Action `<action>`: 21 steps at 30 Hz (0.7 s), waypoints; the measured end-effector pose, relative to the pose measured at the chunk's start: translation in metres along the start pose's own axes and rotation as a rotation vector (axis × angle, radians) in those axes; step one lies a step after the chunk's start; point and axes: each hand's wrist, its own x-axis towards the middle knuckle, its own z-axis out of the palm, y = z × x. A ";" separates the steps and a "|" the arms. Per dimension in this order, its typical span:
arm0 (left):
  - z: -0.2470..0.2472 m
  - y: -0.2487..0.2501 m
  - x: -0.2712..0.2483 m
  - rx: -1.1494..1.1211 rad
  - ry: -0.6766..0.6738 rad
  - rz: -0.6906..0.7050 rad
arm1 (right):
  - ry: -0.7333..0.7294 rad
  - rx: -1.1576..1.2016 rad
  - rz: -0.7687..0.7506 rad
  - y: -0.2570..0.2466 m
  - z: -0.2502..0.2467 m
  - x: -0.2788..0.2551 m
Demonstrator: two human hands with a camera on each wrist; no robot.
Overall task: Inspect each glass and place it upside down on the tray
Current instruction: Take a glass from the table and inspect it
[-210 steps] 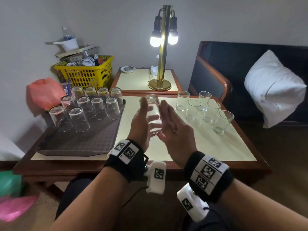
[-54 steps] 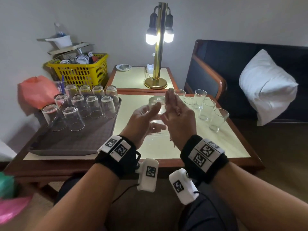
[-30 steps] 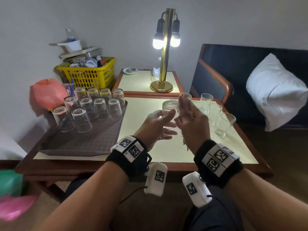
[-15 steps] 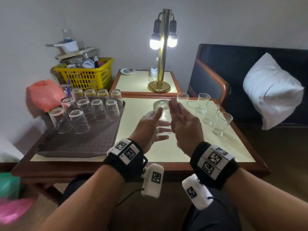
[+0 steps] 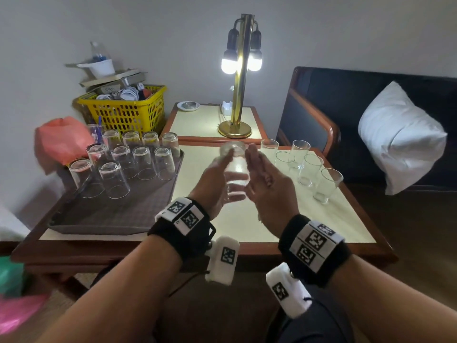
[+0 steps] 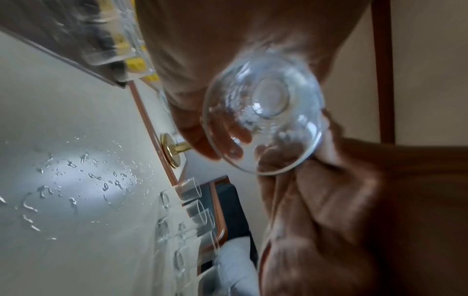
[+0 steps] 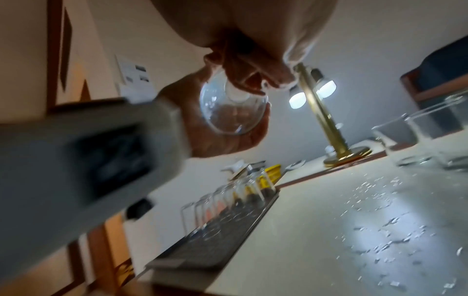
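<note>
A clear glass is held above the middle of the table, base up and away, mouth toward me. My left hand grips it from the left, thumb and fingers curled round its wall. My right hand lies against its right side with straight fingers. The left wrist view looks into the glass, with the left hand's fingers behind it. The right wrist view shows the glass under my right hand. The dark tray at left carries several upturned glasses.
Several upright glasses stand at the table's back right. Water drops lie on the cream tabletop. A brass lamp stands on the side table behind, a yellow basket beyond the tray, a white pillow at right.
The glass has stayed between both hands over the table and has turned a little. Nothing was set down or picked up.
</note>
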 end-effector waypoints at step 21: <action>-0.008 0.005 0.006 0.009 0.113 0.095 | -0.036 0.127 0.018 -0.008 0.010 -0.003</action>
